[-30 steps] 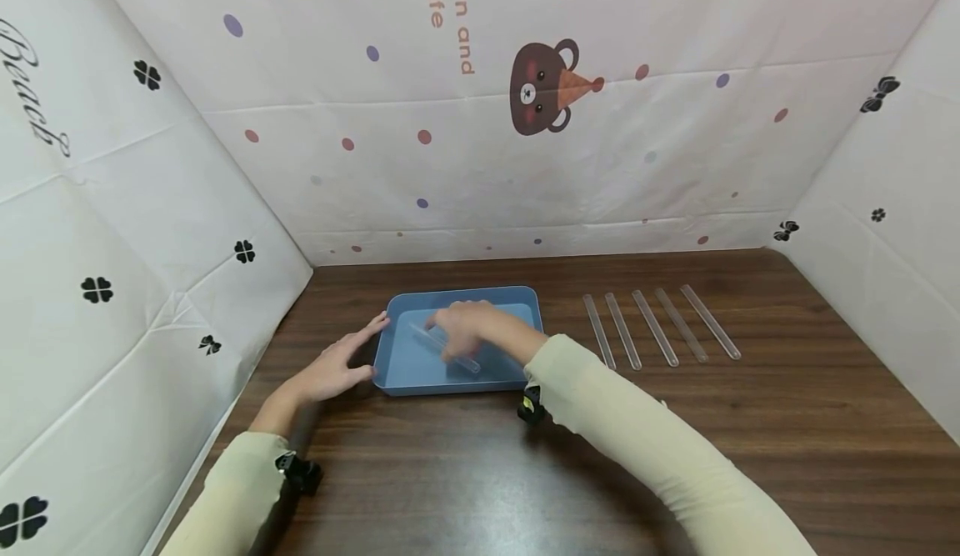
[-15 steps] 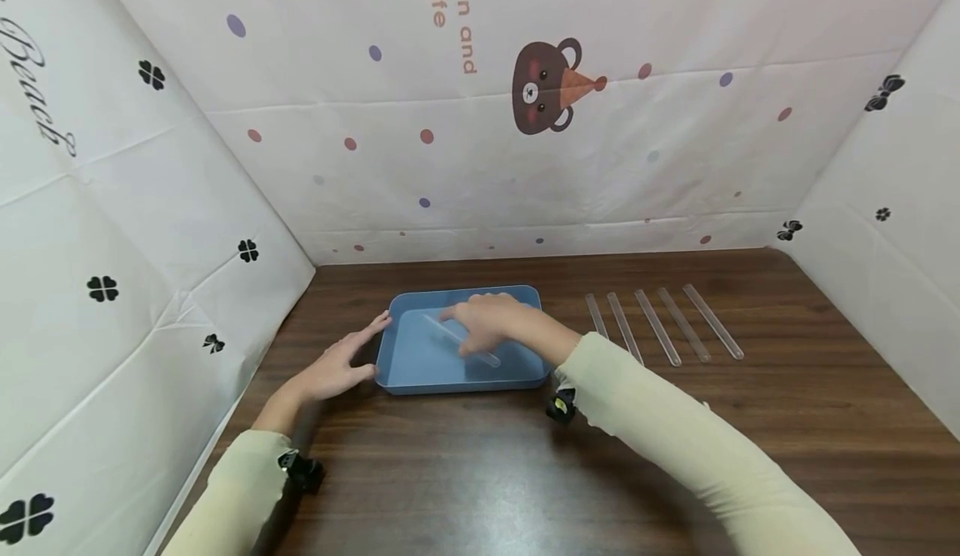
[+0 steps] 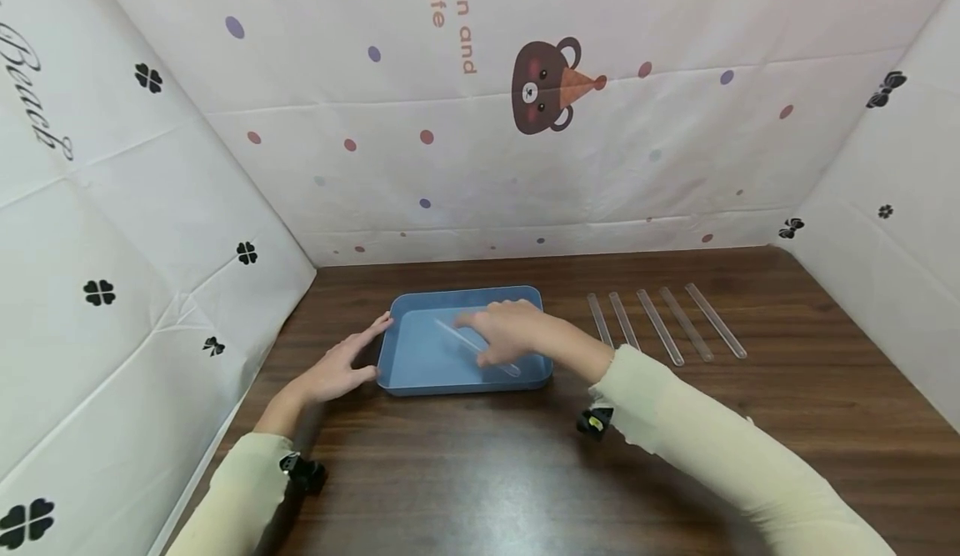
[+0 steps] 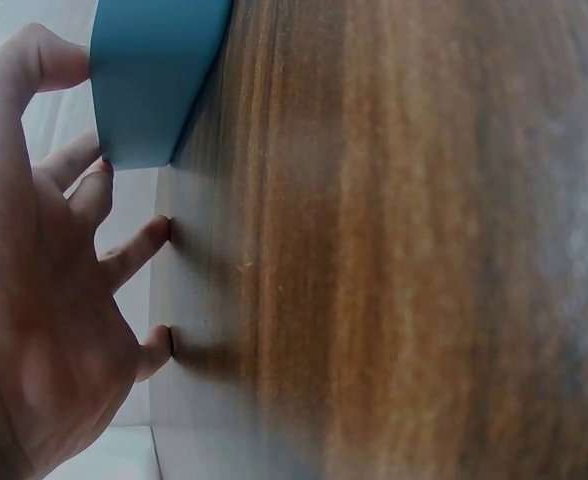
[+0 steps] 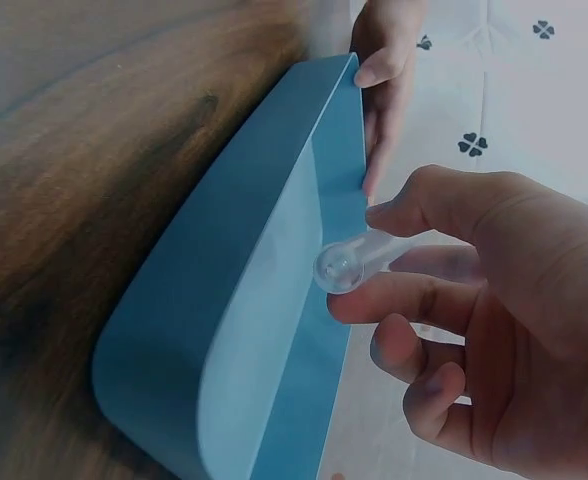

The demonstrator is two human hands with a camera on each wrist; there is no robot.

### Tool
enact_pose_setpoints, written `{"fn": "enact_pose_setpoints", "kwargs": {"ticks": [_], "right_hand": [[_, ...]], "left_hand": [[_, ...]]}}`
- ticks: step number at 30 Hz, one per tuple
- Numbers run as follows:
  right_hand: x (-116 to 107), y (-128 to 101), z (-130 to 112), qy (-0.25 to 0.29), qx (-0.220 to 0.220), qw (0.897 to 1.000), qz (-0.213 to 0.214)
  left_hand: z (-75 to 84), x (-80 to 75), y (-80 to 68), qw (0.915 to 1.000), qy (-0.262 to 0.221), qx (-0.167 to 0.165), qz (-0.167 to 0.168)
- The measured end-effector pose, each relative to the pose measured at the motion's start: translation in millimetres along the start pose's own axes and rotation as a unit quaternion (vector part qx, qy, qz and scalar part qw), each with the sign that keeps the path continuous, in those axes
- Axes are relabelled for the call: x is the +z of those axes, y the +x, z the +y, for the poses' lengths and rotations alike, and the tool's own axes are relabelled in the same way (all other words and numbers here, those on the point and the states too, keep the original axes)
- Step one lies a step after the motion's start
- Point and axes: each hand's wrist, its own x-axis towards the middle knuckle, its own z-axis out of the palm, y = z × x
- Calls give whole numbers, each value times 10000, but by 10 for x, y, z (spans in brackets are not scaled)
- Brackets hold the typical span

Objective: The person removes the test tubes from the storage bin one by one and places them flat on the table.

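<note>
A clear test tube (image 3: 456, 335) is pinched between the thumb and fingers of my right hand (image 3: 512, 331), slanting over the blue tray (image 3: 412, 360). In the right wrist view the rounded end of the test tube (image 5: 339, 268) points toward the camera, above the tray's inside. My left hand (image 3: 337, 370) is at the tray's left end, its fingers spread. The left wrist view has the thumb and a fingertip of the left hand (image 4: 49, 290) touching the tray's wall (image 4: 154, 85), while two other fingertips rest on the tabletop.
To the right of the tray, several more clear test tubes (image 3: 660, 328) lie in a slanted row on the brown wooden table (image 3: 465, 464). White printed cloth (image 3: 360, 181) hangs behind the table and along both sides.
My right hand has moved to the right across the tray, carrying the test tube with it. The left hand and the tray have stayed about where they were.
</note>
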Motion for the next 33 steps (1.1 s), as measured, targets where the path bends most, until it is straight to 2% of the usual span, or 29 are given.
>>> {"fn": "enact_pose_setpoints", "kwargs": {"ticks": [7,33], "right_hand": [[66,-192,74,-86,5,9995,302],[330,-888,521,-58,441,9954,852]], "left_hand": [[-7,3,0,10000,27,-27,19],[-19,14,3,9999,140,-20,89]]}}
